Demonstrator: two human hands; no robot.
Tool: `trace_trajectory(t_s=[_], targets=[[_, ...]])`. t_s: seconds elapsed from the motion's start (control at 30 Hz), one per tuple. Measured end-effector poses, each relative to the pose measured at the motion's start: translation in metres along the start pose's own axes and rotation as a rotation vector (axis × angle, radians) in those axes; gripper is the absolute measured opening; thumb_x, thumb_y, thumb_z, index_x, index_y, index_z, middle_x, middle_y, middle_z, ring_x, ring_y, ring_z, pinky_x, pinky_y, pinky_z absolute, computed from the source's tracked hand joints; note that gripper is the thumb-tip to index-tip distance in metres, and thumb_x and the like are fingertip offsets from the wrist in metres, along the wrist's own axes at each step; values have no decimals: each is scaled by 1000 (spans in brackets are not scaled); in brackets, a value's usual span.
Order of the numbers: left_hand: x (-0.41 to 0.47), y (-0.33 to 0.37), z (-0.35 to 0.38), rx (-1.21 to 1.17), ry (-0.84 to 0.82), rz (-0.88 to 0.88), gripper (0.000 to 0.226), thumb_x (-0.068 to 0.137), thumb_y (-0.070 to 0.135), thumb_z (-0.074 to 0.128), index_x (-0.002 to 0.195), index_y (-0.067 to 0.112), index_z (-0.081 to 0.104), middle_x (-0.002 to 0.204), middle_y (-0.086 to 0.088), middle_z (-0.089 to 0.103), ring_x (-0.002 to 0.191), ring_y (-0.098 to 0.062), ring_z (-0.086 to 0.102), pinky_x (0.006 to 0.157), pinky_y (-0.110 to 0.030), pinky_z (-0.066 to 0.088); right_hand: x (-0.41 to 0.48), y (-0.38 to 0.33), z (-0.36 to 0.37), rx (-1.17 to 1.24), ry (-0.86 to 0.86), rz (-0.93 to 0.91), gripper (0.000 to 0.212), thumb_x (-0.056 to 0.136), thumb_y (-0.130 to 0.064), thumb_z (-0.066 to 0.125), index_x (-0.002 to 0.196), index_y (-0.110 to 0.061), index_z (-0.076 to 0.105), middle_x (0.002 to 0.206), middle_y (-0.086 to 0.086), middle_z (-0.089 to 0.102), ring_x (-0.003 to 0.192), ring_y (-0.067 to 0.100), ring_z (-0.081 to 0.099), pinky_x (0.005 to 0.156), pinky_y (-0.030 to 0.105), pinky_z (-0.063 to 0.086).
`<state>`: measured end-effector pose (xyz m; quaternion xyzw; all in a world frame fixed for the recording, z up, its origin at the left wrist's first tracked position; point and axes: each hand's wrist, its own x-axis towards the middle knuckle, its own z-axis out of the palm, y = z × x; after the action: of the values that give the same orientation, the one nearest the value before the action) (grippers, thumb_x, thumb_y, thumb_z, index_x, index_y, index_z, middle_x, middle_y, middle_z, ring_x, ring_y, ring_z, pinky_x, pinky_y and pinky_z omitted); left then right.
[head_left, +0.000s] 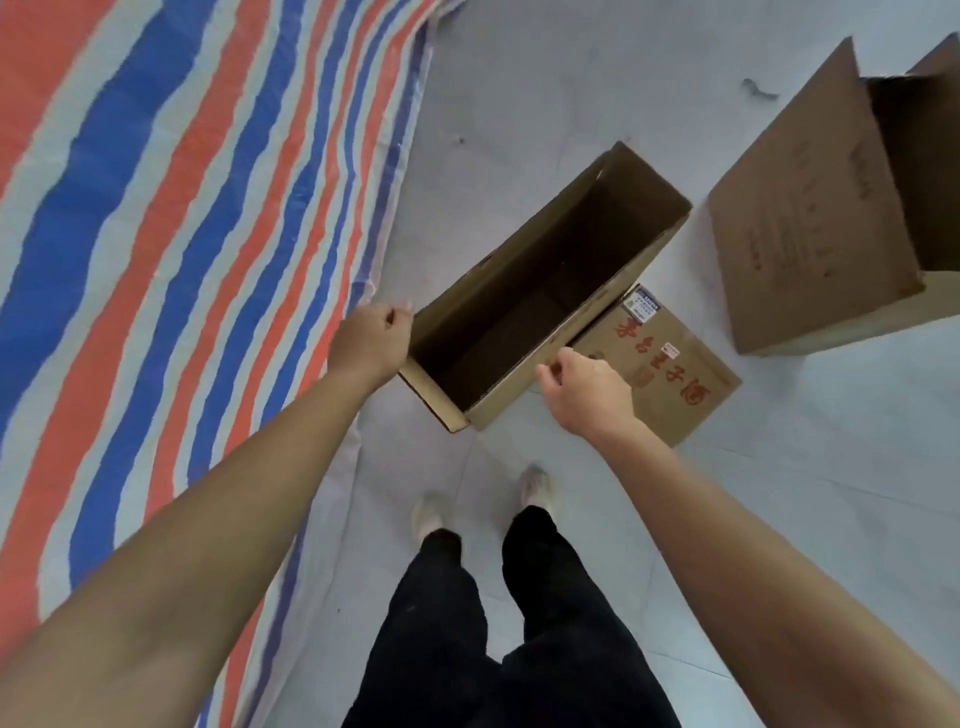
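Note:
An open, empty brown cardboard box stands on the pale floor in front of me, its long side running away to the upper right. One flap with red characters and a small label lies flat on the floor on its right. My left hand hovers at the box's near left corner with loosely curled fingers, right beside the rim, and I see nothing in it. My right hand hangs over the near right rim and the flap, fingers also loosely curled and holding nothing.
A red, blue and white striped tarp covers the floor on the left up to the box. A second, larger open cardboard box stands at the right. My legs and shoes stand just behind the box. A small dark scrap lies far off.

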<state>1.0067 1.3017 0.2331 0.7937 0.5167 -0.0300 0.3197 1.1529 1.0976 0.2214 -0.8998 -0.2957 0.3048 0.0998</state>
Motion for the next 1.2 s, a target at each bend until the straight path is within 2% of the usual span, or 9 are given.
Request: trace_trajectory(t_s=[0.17,0.27,0.43,0.53,0.67,0.77,0.9,1.0,1.2], targets=[[82,-47,66,96,-71,-58,47,100,43,53,140,19,47,137,-8,51,125,-28,52,97,-36,46,53,-2,86,194,-311,53,69,99,-44,56,156,-28,21,118,11,64,101,26,64,80,35,49],[118,-69,96,160,-52,-81,66,96,46,59,152,24,33,155,-8,40,141,-32,41,114,-44,40,69,-9,140,335,-387,102,94,96,-41,64,161,-36,-4,161,14,25,131,32,50,102,38,40],[169,-97,138,123,-287,-114,55,97,50,56,141,19,48,138,-9,56,121,-26,56,89,-32,47,100,-16,218,688,-222,432,118,92,-50,68,154,-27,-29,168,10,16,144,31,39,115,40,34],[181,-105,155,72,-365,-156,43,96,51,58,120,15,53,111,-7,58,106,-24,59,79,-32,47,116,-10,243,910,-285,720,93,94,-46,65,159,-26,2,145,12,51,114,31,62,90,52,59],[171,-124,167,99,-492,-193,60,102,51,45,147,13,34,144,-14,49,133,-33,48,108,-43,41,119,-7,253,955,-316,880,54,106,-42,43,153,-23,24,98,3,56,98,31,70,79,51,63],[159,-126,164,42,-552,-138,53,107,46,35,153,21,34,151,-8,46,137,-31,44,109,-41,41,114,-3,248,973,-382,929,69,103,-61,34,161,-30,14,141,5,50,127,31,54,89,54,54],[138,-127,162,-254,-526,-377,47,107,46,37,150,26,39,137,2,45,102,-20,55,55,-29,59,109,1,250,1040,-419,998,80,96,-74,32,162,-33,12,167,0,21,141,38,44,94,55,54],[123,-136,174,-282,-318,-398,44,107,41,39,148,24,44,124,4,51,89,-11,53,43,-13,50,110,-11,247,1135,-335,978,62,105,-56,33,160,-31,18,164,0,28,93,32,76,58,33,62],[101,-125,166,-365,-144,-515,47,105,42,44,145,17,50,129,-1,61,96,-18,67,61,-28,63,100,-20,209,923,-5,754,28,110,-31,30,127,-24,51,100,-7,60,52,22,72,68,39,64]])
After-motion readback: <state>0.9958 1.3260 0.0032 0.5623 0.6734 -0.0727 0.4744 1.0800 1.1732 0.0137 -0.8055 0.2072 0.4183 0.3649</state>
